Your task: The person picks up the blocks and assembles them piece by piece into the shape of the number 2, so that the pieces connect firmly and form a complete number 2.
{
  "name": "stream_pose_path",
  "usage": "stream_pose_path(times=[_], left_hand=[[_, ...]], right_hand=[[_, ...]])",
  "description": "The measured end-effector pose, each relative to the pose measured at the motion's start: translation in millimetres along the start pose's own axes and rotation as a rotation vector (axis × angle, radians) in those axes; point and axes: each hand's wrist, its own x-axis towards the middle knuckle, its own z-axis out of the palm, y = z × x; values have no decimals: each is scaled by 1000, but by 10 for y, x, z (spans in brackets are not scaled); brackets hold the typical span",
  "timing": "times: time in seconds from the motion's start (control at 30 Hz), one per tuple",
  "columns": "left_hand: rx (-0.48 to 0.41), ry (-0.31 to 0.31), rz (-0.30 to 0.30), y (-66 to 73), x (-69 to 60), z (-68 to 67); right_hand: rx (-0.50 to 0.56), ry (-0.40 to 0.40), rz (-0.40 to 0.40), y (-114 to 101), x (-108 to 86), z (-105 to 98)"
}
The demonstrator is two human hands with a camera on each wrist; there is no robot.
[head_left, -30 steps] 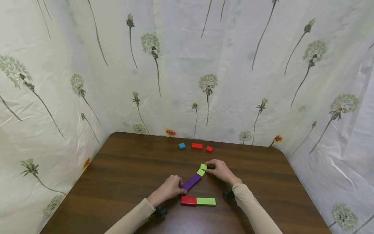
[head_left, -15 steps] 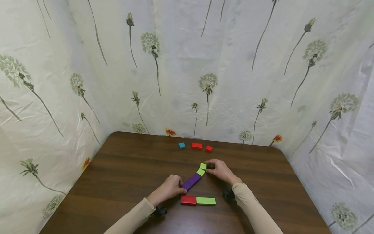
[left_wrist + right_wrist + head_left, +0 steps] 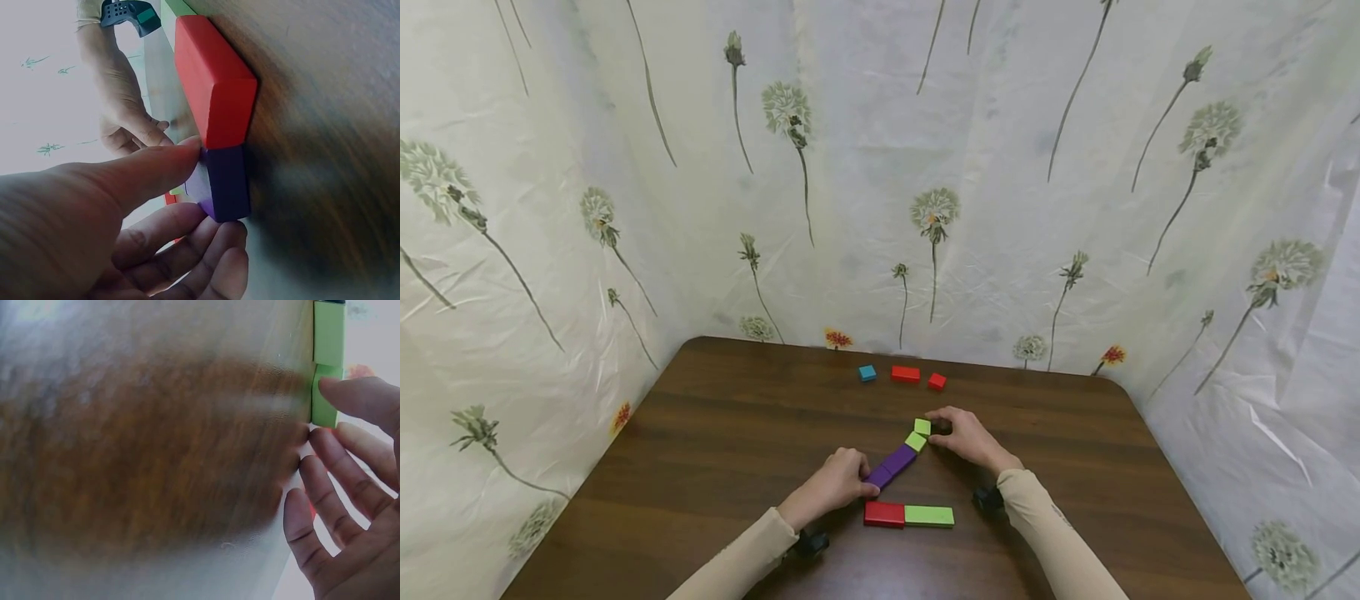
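A slanting row of blocks lies on the table: two purple blocks (image 3: 897, 461) and then two small green blocks (image 3: 915, 442) at the far end. My left hand (image 3: 831, 482) pinches the near purple block (image 3: 229, 184) between thumb and fingers. At the other end, my right hand (image 3: 968, 439) holds the last green block (image 3: 324, 400), its thumb on one side and fingers at the end. Just in front of the slant, a red block (image 3: 884, 515) and a long green block (image 3: 928, 517) lie end to end. In the left wrist view the red block appears against the purple one.
Along the back of the brown table (image 3: 737, 417) lie a small blue block (image 3: 867, 373), a longer red block (image 3: 906, 374) and a small red block (image 3: 937, 382). A flower-patterned curtain (image 3: 850, 167) hangs behind the table and at its sides.
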Motion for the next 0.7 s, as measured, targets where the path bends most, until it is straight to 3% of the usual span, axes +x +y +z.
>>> stream_pose_path(times=[0.7], left_hand=[[44,20,28,-16,8,17]], right_hand=[[-3,7,-9,25,1,18]])
